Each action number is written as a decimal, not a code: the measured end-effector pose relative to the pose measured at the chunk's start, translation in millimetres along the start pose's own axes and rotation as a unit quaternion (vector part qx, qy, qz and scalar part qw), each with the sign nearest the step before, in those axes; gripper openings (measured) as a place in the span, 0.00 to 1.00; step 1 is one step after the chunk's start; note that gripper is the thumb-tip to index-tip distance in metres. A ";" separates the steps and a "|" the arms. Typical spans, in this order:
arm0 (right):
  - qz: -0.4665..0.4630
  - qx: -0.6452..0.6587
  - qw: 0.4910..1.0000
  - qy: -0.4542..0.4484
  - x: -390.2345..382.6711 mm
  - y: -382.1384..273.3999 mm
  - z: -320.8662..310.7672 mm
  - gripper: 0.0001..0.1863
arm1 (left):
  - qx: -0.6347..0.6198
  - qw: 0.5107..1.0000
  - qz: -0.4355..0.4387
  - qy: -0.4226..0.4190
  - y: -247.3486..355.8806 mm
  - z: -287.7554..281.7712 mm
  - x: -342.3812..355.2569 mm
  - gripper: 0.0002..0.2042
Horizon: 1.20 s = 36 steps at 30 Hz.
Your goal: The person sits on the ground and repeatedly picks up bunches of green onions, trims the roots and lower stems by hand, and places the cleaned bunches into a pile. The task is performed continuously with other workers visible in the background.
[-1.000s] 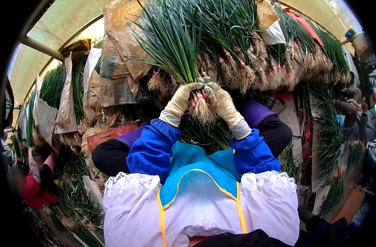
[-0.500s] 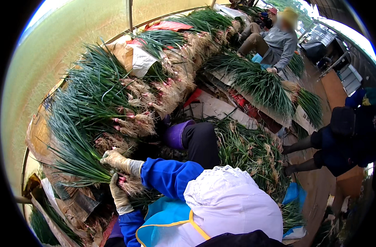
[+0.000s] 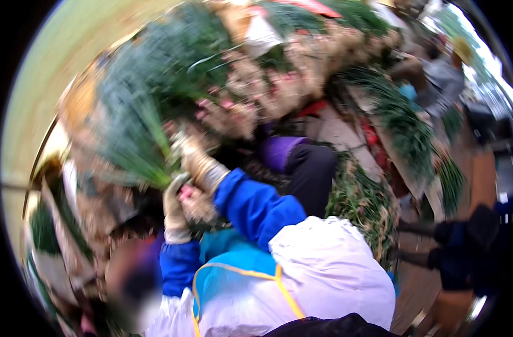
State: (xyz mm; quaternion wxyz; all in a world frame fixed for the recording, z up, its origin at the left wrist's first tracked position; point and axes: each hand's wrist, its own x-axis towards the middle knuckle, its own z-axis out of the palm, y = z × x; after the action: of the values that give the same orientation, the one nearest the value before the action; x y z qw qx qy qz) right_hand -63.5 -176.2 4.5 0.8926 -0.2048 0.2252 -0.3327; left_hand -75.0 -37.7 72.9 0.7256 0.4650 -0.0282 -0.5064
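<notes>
The bundle of green onions [image 3: 138,140] sits at the left of the view, its long green leaves fanning up and to the left and its pale root end pointing down toward the person's chest. The picture is smeared by motion, so fine detail is lost. The left hand [image 3: 175,210], in a cream work glove, is wrapped around the lower root end of the bundle, its grip clamped on the stalks. The right hand [image 3: 197,163], gloved the same way, closes on the bundle just above the left, the two hands nearly touching. Blue sleeves [image 3: 251,205] run back from both gloves to a white smock [image 3: 329,269] worn over a light blue apron with yellow piping [image 3: 228,275].

Behind the hands, more green onions are stacked in a long heap [image 3: 268,84], roots facing outward, running from upper left to upper right. A purple cushion [image 3: 282,151] lies just past the right forearm. Further green onion bunches [image 3: 402,123] lie on the right. Another person in grey [image 3: 442,78] is at the upper right, well apart from the hands.
</notes>
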 end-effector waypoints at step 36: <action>0.306 -0.202 0.905 -0.215 -39.7 -97.5 24.9 0.18 | -0.173 0.963 -0.145 -0.144 -1.7 -8.0 2.3 0.16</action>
State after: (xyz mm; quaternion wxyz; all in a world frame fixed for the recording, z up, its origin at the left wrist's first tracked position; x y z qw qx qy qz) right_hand -125.9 -211.4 85.6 0.9166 -0.3686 0.1423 0.0612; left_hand -71.0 -34.3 66.2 0.7019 0.2538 0.0239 -0.6651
